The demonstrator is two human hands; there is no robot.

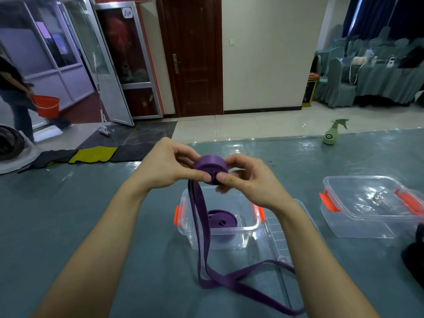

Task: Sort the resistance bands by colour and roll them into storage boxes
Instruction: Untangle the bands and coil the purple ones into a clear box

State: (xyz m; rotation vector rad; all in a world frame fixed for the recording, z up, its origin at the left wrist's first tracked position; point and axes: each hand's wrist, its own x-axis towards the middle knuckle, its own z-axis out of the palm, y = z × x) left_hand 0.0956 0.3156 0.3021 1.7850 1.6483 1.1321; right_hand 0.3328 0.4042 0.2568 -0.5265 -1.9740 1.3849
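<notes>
At frame centre our left hand [169,166] and right hand [243,180] pinch the purple roll [210,165] above the box [220,230]; its unrolled tail [202,244] hangs straight down toward us.

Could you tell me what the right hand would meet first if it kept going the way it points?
The right hand pinches the purple roll; pushing on, it would likely meet the left hand gripping the other side.

Forearms reach forward; left hand [167,167] and right hand [249,179] meet, fingers curled, thumbs pinching
</notes>
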